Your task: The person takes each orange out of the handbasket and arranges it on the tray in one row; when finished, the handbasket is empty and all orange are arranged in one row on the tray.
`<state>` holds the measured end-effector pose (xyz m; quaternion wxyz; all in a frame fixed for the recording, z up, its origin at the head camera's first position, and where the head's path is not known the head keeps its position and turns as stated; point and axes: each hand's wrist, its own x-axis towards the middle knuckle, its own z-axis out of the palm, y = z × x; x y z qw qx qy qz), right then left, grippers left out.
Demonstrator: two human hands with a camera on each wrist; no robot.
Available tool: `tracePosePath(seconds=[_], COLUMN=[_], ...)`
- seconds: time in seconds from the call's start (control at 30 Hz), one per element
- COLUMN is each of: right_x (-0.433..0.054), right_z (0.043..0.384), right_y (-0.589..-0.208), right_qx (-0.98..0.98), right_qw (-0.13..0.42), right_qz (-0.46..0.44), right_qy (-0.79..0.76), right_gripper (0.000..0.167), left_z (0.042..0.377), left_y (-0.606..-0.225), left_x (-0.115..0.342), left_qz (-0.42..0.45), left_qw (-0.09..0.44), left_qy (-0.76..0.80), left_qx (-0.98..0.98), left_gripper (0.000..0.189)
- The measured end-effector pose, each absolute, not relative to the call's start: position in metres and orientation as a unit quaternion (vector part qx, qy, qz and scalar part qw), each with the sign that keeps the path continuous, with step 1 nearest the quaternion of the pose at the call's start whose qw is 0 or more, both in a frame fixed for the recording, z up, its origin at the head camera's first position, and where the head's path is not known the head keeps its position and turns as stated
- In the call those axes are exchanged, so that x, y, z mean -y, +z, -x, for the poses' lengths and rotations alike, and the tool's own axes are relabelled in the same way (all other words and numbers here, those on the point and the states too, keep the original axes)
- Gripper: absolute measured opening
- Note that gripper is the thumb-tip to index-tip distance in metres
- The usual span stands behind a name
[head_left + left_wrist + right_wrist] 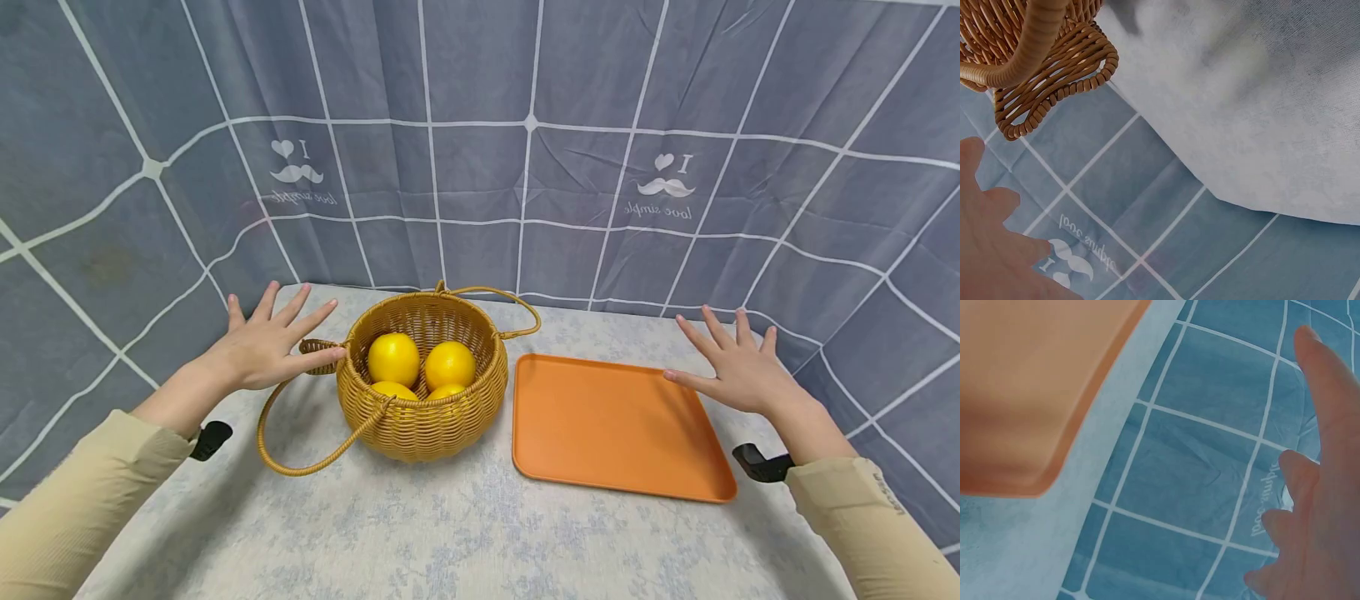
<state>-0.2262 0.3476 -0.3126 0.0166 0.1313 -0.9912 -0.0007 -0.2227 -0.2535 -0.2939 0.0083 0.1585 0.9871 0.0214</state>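
In the head view, a round wicker basket (423, 429) stands left of centre, holding several yellow, round fruits, among them one at the left (393, 359) and one at the right (450, 365). Its two loop handles hang out to the sides. My left hand (266, 346) is spread wide at the basket's left, thumb tip overlapping the rim in this view. To the right of the basket lies a flat orange tray (607, 425) with a low rim. Above its right edge my right hand (735, 367) is held with fingers spread, gripping nothing.
A pale, blue-patterned cloth (450, 533) covers the table. Grey-blue curtains (480, 175) with white grid lines enclose the back and both sides. In the left wrist view, a woven leaf-shaped piece (1054, 81) juts from the basket.
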Motion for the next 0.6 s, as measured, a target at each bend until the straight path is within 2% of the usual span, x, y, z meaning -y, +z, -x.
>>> tracePosePath(seconds=[0.33, 0.6], right_x=[-0.334, -0.309], right_z=[0.229, 0.235], right_y=[-0.304, -0.293], right_qx=[0.984, 0.965], right_qw=[-0.008, -0.019], right_qz=[-0.160, -0.202], right_qy=[0.078, 0.168], right_gripper=[0.088, 0.080], left_z=[0.218, 0.210], left_y=[-0.294, -0.293], left_x=[0.253, 0.245], left_qz=[-0.166, -0.182], left_qw=[0.001, -0.003], left_qy=[0.063, 0.170], left_qx=[-0.984, -0.969], left_gripper=[0.076, 0.075])
